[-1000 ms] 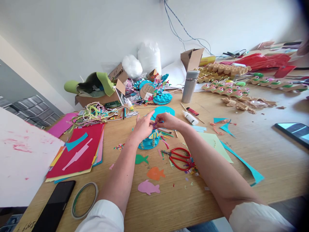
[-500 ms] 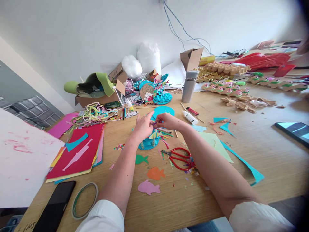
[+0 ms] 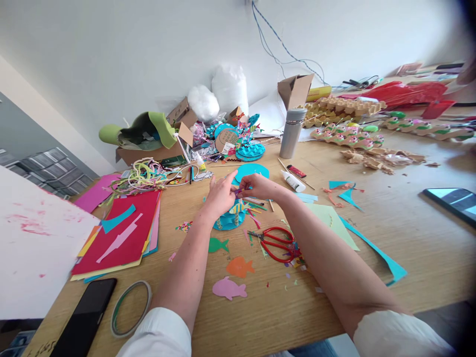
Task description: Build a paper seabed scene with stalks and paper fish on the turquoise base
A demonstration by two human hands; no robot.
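My left hand (image 3: 222, 194) and my right hand (image 3: 253, 186) meet over a blue paper craft (image 3: 229, 220) with a striped yellow fish on its side. Between their fingertips is a small purple piece (image 3: 238, 191), partly hidden by the fingers. Both hands are closed on it. A flat blue paper disc (image 3: 253, 172) lies just behind them. Nearer to me are a green paper fish (image 3: 217, 245), an orange one (image 3: 240, 267) and a pink one (image 3: 229, 288). Red-handled scissors (image 3: 277, 244) rest right of the craft.
Coloured paper sheets (image 3: 119, 233), a black phone (image 3: 84, 317) and a tape roll (image 3: 131, 308) are at left. A glue bottle (image 3: 293, 181), a grey flask (image 3: 292, 134) and paper scraps (image 3: 375, 248) lie to the right. Craft materials and egg cartons line the back.
My right fingers have shifted very slightly at the purple piece. Everything else looks the same.
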